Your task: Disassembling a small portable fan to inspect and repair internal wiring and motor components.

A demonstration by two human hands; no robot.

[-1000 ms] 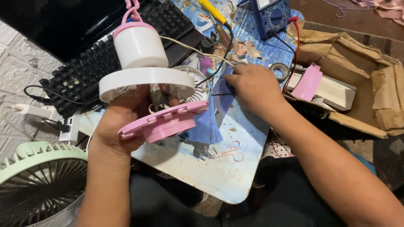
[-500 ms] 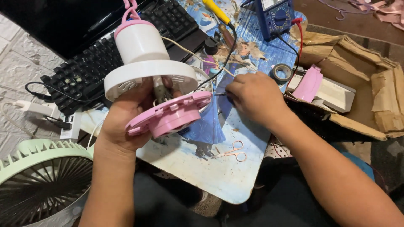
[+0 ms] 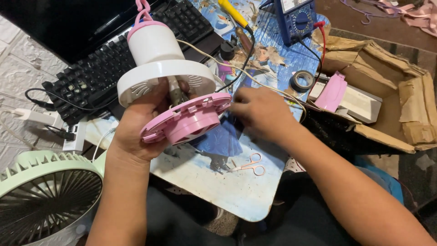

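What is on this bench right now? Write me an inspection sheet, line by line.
Surface: small printed table, edge bare near the person.
Job's things: pink-and-white lamp unit, opened, pink base hanging off the white disc.
Clutter: small scissors, tape roll, yellow-handled tool, blue multimeter, pink cover on a white box.
Hands: left hand grips the lamp unit; right hand rests on the table beside the pink base.
Cables: white wire runs from the lamp; black lead; red probe lead.
Surroundings: laptop keyboard, green fan, torn cardboard box.

Green fan (image 3: 45, 196), black keyboard (image 3: 104, 68), blue multimeter (image 3: 298, 18), scissors (image 3: 249, 166).
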